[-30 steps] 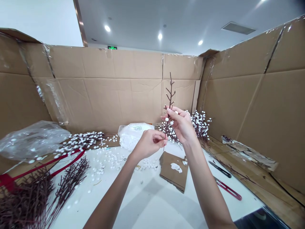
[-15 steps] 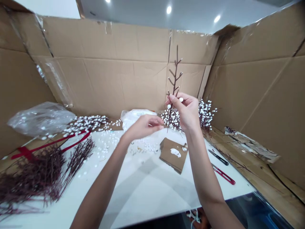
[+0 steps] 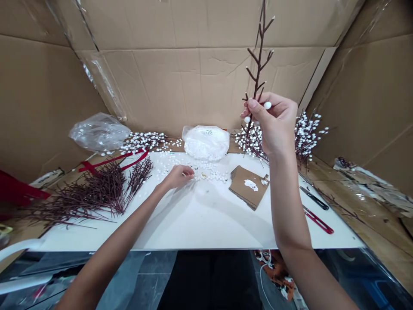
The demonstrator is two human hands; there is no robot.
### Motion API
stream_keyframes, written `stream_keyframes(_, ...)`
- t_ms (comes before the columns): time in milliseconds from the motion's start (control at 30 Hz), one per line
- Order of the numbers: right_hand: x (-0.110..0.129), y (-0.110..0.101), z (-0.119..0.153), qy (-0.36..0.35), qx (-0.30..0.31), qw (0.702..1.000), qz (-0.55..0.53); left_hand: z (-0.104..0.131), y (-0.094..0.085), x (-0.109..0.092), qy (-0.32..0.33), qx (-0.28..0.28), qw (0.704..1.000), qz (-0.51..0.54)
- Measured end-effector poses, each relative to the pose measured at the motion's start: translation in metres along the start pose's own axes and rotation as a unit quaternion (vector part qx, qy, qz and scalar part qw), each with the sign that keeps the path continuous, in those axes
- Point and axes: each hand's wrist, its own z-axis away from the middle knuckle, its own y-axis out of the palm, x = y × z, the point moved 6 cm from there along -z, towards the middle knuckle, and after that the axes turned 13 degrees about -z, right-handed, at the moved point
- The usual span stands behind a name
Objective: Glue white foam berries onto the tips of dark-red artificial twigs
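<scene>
A brown twig (image 3: 259,64) with pale-tipped side shoots stands upright in my right hand (image 3: 274,120), pinched between thumb and fingers. Two white beads show beside those fingers, one on each side. My left hand (image 3: 181,177) is low over the white table (image 3: 206,228), at the left edge of a scatter of loose white beads (image 3: 216,175). Its fingertips are drawn together, and what they hold, if anything, is too small to make out. Between the hands lies a cardboard piece (image 3: 247,189) with a white smear (image 3: 251,185) on it.
Bare twigs (image 3: 100,189) and red ribbon (image 3: 88,166) lie left. Along the back are a clear bag (image 3: 100,132), a bag of white beads (image 3: 206,142) and beaded branches (image 3: 306,133). Black snips (image 3: 314,199) and red snips (image 3: 318,220) lie right. Cardboard walls (image 3: 155,86) surround the table.
My left hand has moved away from the twig, down and left to the loose beads, and its fingers have closed. The right hand still holds the twig. The view has tilted down.
</scene>
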Motion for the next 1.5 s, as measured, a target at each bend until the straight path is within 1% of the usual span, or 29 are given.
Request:
stream_keyframes(133, 0.001, 0.000, 0.000, -0.001, 0.000, 1.000, -0.008, -0.001, 0.000, 0.014, -0.028, -0.026, 0.999, -0.025)
stream_keyframes(267, 0.003, 0.000, 0.000, -0.004, 0.002, 1.000, -0.013, -0.001, 0.002, 0.021, -0.015, -0.011, 0.999, -0.036)
stream_keyframes(333, 0.003, 0.001, 0.001, 0.002, 0.003, 1.000, -0.008, 0.000, 0.004, 0.019, -0.004, -0.006, 0.999, -0.044)
stream_keyframes(433, 0.003, 0.001, 0.001, 0.010, 0.002, 1.000, 0.007, -0.001, 0.005, 0.014, 0.002, -0.014, 0.998, -0.061)
stream_keyframes(600, 0.006, 0.002, 0.002, 0.006, 0.009, 1.000, 0.026, -0.003, 0.003, 0.007, 0.006, -0.032, 0.997, -0.070)
stream_keyframes(767, 0.006, 0.001, 0.002, 0.013, 0.006, 1.000, 0.020, -0.005, 0.008, 0.002, 0.020, -0.019, 0.998, -0.050)
stream_keyframes(1000, 0.004, 0.001, 0.001, 0.038, 0.007, 0.999, 0.022, -0.011, 0.015, 0.002, -0.007, -0.020, 1.000, -0.020)
stream_keyframes(1167, 0.004, 0.001, 0.001, 0.039, 0.014, 0.999, 0.020, -0.016, 0.015, 0.003, -0.024, -0.020, 0.999, -0.007)
stream_keyframes(1333, 0.004, 0.000, 0.000, 0.035, 0.015, 0.999, 0.016, -0.023, 0.017, 0.006, -0.037, -0.033, 0.999, -0.008)
stream_keyframes(1433, 0.005, 0.000, -0.001, 0.029, 0.016, 0.999, 0.010, -0.026, 0.014, 0.006, -0.039, -0.046, 0.998, 0.006)
stream_keyframes(1500, 0.007, 0.000, -0.001, 0.026, 0.013, 1.000, 0.008, -0.028, 0.006, 0.004, -0.042, -0.064, 0.997, 0.025)
